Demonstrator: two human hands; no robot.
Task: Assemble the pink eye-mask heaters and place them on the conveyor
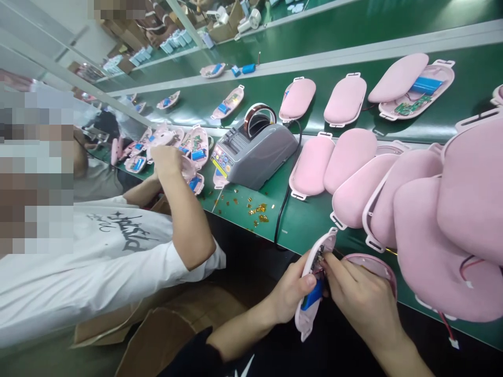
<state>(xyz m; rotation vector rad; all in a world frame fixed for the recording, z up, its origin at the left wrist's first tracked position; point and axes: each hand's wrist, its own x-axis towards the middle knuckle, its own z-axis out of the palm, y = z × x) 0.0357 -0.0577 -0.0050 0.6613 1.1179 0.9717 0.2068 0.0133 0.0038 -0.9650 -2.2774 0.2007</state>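
My left hand (288, 293) grips a pink plastic half-shell (308, 319), tilted on its long edge above the front of the bench. Inside it sit a blue battery (313, 296) and a dark circuit board (316, 259). The fingers of my right hand (361, 293) are pinched together at the board, and whatever lies between the fingertips is hidden. Behind that hand a pink cover (377, 264) shows its rim, partly covered by my knuckles. Several pink padded covers (356, 188) are piled on the right, close to my right hand.
A grey tape dispenser (255, 152) with a black cable (285, 204) stands on the green bench. Amber tape scraps (257, 209) lie before it. Further pink units (346, 99) are on the green belt behind. At left, a co-worker's arm (184, 214) reaches over open shells (196, 144).
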